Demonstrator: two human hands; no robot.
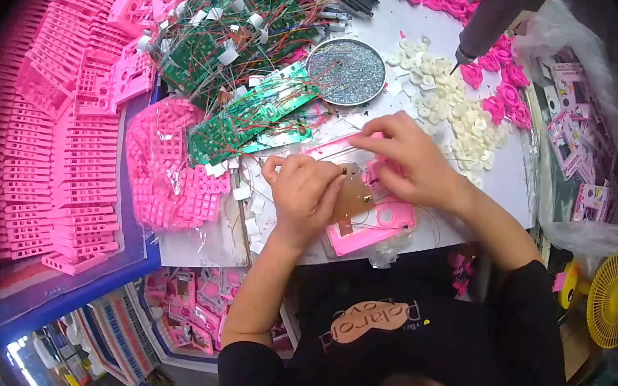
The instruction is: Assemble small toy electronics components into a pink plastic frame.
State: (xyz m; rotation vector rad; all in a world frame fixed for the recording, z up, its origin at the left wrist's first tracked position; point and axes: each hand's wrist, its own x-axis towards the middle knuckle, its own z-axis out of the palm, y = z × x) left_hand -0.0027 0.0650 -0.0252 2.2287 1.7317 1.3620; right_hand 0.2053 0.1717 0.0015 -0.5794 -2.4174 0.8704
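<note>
A pink plastic casing lies at the table's near edge, with a brown circuit board resting in or on it. My left hand is closed at the board's left edge, thumb and fingers pressed together on it. My right hand bends over the far right part of the casing, its fingers curled round pink plastic that shows between them. Its fingertips are partly hidden. Thin wires trail out on the right of the casing. Just beyond my hands lie green circuit boards with red wires.
Stacked pink casings fill a blue-edged crate at left, beside a bag of pink button pads. Behind are a round tin of grey granules, cream discs and pink rose-shaped pieces. A dark pointed tool hangs overhead. A yellow fan stands right.
</note>
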